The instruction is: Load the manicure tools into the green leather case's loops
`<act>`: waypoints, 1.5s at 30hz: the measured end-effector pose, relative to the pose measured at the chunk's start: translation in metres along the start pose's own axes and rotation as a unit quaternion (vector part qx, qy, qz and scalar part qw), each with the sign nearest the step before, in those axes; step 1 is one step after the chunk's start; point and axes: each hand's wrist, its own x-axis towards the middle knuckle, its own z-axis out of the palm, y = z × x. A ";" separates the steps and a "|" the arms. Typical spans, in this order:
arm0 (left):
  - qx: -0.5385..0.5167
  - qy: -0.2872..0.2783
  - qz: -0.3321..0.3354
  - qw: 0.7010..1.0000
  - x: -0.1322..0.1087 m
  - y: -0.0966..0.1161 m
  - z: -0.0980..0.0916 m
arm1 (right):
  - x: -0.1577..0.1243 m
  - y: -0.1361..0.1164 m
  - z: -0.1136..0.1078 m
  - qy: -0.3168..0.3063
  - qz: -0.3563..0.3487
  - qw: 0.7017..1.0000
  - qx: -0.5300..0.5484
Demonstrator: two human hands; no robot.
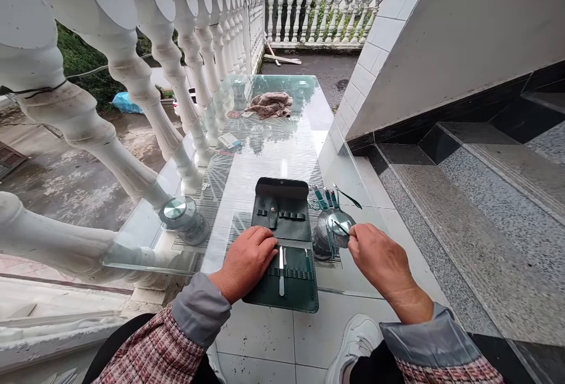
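A dark green tool case (286,219) lies unfolded on a glass table (273,143), with a metal tool (281,269) slotted under its elastic band. My left hand (245,261) rests flat on the case's left half, fingers together pointing right. My right hand (379,257) is closed in a pinch on a thin metal tool (341,227), its tip over the table's metal foot cap (331,228). Several green-handled tools (329,197) lie loose on the glass just right of the case.
A crumpled brown cloth (270,104) and a small card (228,140) lie farther along the glass. A white balustrade (145,90) runs along the left; granite steps (477,196) rise on the right. My white shoe (355,346) shows below the table edge.
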 end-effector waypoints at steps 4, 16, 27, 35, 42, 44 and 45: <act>0.001 -0.006 -0.006 1.000 -0.001 0.001 0.000 | 0.001 0.002 -0.003 0.031 0.014 0.996 0.085; 0.007 -0.008 -0.006 1.000 -0.001 0.001 0.001 | -0.010 -0.047 -0.013 -0.095 0.098 0.736 0.663; 0.008 -0.014 -0.007 1.000 0.000 0.002 -0.001 | -0.014 -0.069 -0.011 -0.162 0.064 0.739 0.651; 0.011 -0.017 -0.005 1.000 0.000 0.001 0.000 | -0.015 -0.069 -0.007 -0.141 0.027 0.797 0.587; 0.010 -0.015 -0.006 1.000 0.000 0.001 0.000 | -0.013 -0.066 -0.005 -0.129 0.024 0.811 0.570; 0.009 -0.014 -0.006 1.000 0.000 0.002 0.000 | -0.011 -0.064 -0.004 -0.134 0.050 0.806 0.574; 0.009 -0.013 -0.006 1.000 0.000 0.002 0.000 | -0.010 -0.064 -0.004 -0.135 0.064 0.805 0.574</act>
